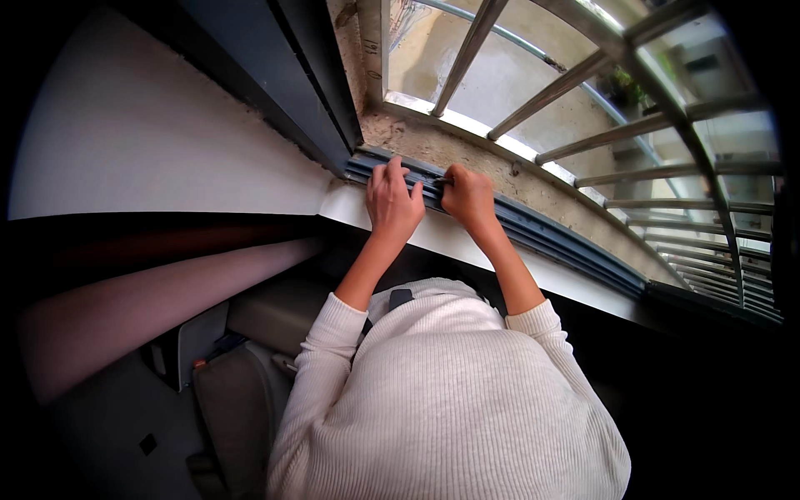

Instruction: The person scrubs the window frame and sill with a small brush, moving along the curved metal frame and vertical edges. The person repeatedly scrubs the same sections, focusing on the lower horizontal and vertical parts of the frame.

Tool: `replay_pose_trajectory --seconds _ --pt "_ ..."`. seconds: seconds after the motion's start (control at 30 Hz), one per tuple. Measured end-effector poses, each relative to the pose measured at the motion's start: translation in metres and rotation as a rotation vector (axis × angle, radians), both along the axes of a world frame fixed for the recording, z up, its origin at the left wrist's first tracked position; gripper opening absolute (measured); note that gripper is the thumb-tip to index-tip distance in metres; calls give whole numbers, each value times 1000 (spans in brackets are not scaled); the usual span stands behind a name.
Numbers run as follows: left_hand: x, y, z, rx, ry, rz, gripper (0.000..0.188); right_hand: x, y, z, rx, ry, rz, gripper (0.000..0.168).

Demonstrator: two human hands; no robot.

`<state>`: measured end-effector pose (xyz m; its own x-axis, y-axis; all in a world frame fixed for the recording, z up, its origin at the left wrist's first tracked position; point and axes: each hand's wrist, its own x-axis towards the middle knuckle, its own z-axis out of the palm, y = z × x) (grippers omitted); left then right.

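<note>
Before me runs the blue-grey metal track of a sliding window (pixel 562 245), with several parallel grooves. My left hand (pixel 394 203) rests near its left end, fingers apart and fingertips on the ridges. Just to the right, my right hand (pixel 469 192) is closed around a small, thin tool (pixel 443 180), of which only a short dark end shows. That end points left, at the track between my two hands. What kind of tool it is cannot be made out, since my fist hides most of it.
A rough concrete outer sill (pixel 431 139) lies beyond the track, with metal security bars (pixel 531 94) curving outward past it. At left stand the window's upright frame (pixel 275 69) and a white wall (pixel 150 137). A white inner ledge (pixel 347 203) borders the track; bags (pixel 234 394) lie below left.
</note>
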<state>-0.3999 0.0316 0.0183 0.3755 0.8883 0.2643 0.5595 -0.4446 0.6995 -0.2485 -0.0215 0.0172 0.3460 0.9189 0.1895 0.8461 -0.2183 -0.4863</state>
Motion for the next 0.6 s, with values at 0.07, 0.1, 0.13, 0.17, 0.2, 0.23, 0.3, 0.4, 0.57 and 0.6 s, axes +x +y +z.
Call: replay_pose_trajectory --seconds 0.07,0.1,0.13,0.17,0.2,0.23,0.3,0.4,0.57,0.6 --pt "9 0 -1 -49 40 -5 46 -4 9 -2 80 86 33 10" --pt "10 0 -4 -47 37 -1 44 -8 12 -3 99 97 35 9" --pt "12 -1 -7 -44 35 3 43 -12 15 -2 118 108 39 7" --pt "14 -2 -9 -42 32 8 41 -13 17 -2 137 118 42 6" --pt "15 -2 -10 -37 27 14 40 -13 16 -5 138 110 45 8" --pt "16 -3 -10 -32 22 20 38 -12 13 -7 129 111 31 8" --pt "17 -5 -10 -22 18 30 35 -7 2 -7 112 110 7 8" --pt "18 -5 -9 -19 23 40 32 -4 -9 -4 42 -24 -16 8" --pt "22 -5 -8 -71 50 73 34 -8 4 -17 38 -77 11 8" --pt "22 -4 -9 -78 40 73 35 -10 6 -15 33 -81 9 8"
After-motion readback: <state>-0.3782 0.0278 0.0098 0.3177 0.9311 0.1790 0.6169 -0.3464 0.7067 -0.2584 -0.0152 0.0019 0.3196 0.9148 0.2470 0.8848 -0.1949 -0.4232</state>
